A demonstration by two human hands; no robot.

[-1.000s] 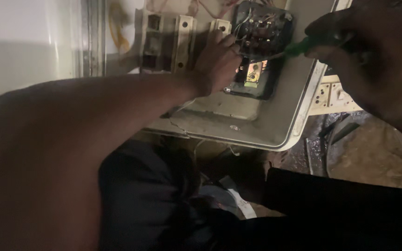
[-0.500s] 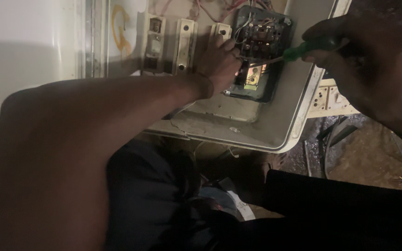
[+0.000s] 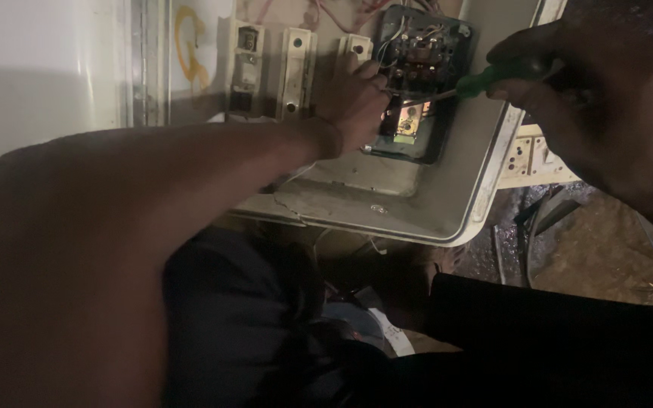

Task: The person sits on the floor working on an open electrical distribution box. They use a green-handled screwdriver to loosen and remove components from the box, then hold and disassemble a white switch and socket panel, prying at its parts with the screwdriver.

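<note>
Head view: the right hand (image 3: 568,91) is clenched around a green-handled screwdriver (image 3: 485,81), its tip at the dark switch unit (image 3: 417,83) inside the far grey metal box (image 3: 447,204). The left hand (image 3: 353,106), fingers curled, presses on the unit's left edge, beside three white fuse holders (image 3: 296,72).

Pale wall (image 3: 32,68), dim light, dark littered dirt floor (image 3: 591,257)

Grey enclosure box (image 3: 447,204) (open) carries switch unit (image 3: 417,91).
</note>
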